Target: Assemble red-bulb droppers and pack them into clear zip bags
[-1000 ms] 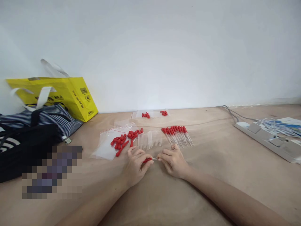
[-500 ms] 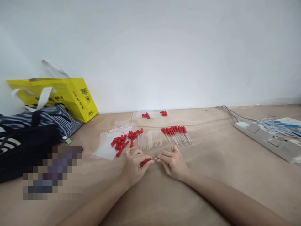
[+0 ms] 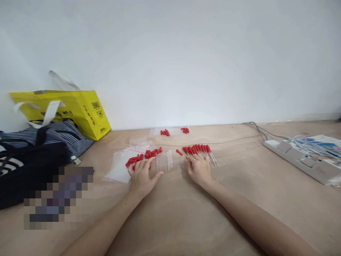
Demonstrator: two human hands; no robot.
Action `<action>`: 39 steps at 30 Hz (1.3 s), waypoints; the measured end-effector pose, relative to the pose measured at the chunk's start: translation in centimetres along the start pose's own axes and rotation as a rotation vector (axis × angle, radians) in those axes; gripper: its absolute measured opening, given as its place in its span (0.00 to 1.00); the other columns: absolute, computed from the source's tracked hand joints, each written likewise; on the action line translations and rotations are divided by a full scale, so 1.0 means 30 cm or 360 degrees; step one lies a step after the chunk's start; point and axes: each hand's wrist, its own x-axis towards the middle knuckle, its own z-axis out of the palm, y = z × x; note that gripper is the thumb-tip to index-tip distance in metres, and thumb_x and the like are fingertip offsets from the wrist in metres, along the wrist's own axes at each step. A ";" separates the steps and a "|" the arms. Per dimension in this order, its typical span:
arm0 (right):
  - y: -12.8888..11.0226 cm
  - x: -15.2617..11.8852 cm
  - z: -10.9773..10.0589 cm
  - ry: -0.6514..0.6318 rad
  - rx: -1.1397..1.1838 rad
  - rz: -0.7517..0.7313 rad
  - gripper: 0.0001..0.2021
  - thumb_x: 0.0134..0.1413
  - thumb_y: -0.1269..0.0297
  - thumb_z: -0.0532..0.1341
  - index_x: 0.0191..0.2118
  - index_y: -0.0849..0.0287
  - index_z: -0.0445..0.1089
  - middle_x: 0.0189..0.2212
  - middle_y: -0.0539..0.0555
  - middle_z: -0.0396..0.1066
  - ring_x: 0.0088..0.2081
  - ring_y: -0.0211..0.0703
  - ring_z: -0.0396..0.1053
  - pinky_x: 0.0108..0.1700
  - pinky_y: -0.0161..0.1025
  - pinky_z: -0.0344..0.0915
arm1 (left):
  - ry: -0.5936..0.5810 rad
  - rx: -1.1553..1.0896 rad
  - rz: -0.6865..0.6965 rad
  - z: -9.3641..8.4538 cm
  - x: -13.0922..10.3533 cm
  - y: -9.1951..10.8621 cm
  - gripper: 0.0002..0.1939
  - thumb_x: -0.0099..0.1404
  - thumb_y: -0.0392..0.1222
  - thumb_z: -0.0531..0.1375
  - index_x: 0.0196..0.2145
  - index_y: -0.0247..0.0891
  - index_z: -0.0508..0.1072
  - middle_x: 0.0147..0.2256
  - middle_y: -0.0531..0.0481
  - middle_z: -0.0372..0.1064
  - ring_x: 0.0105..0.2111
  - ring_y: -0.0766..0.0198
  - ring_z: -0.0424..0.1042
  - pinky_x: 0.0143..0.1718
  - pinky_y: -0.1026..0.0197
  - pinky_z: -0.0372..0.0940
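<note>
My right hand (image 3: pixel 198 170) is closed, its fingertips at the thin tube of a dropper whose red rubber bulb (image 3: pixel 179 152) points up and left. Beside it lies a row of assembled droppers (image 3: pixel 204 148), red bulbs at the far end, partly covered by my hand. My left hand (image 3: pixel 143 177) reaches over a pile of loose red rubber bulbs (image 3: pixel 134 160), fingers spread and thumb apart, and hides part of that pile. Between both hands several clear tubes (image 3: pixel 169 160) lie side by side. Under the bulbs is a clear plastic bag (image 3: pixel 117 170).
Farther back, another clear bag (image 3: pixel 174 131) lies with small red bulbs. At the left stand a yellow bag (image 3: pixel 87 113), a striped bag (image 3: pixel 80 140) and a black bag (image 3: pixel 50 160). A white power strip (image 3: pixel 298 160) with cables is at the right, against a white wall (image 3: pixel 186 64).
My hands have moved apart and forward. The left has let go of the red bulb and gone to the bulb pile; the right has carried the dropper to the row of assembled ones.
</note>
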 end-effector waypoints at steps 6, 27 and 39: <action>-0.012 0.101 0.060 -0.0204 -0.0198 0.0415 0.10 0.54 0.67 0.49 0.37 0.60 0.65 0.28 0.56 0.71 0.35 0.45 0.64 0.36 0.41 0.42 | -0.0063 0.0199 -0.0263 -0.006 0.023 -0.075 0.17 0.49 0.53 0.60 0.34 0.41 0.66 0.35 0.47 0.68 0.39 0.52 0.63 0.42 0.47 0.47; -0.053 0.147 0.075 -0.0431 -0.0247 0.0491 0.11 0.47 0.68 0.52 0.31 0.65 0.71 0.32 0.64 0.71 0.37 0.50 0.65 0.40 0.45 0.45 | 0.0111 0.0081 0.0243 -0.030 0.018 -0.015 0.07 0.57 0.41 0.54 0.25 0.40 0.69 0.27 0.50 0.66 0.34 0.58 0.64 0.45 0.49 0.47; -0.055 0.120 0.028 -0.0335 -0.0238 0.0371 0.12 0.52 0.67 0.49 0.36 0.68 0.66 0.35 0.66 0.68 0.39 0.52 0.63 0.38 0.43 0.48 | -0.0389 -0.0179 0.0546 -0.028 -0.030 0.042 0.06 0.55 0.42 0.57 0.32 0.44 0.71 0.33 0.51 0.69 0.37 0.58 0.64 0.49 0.43 0.41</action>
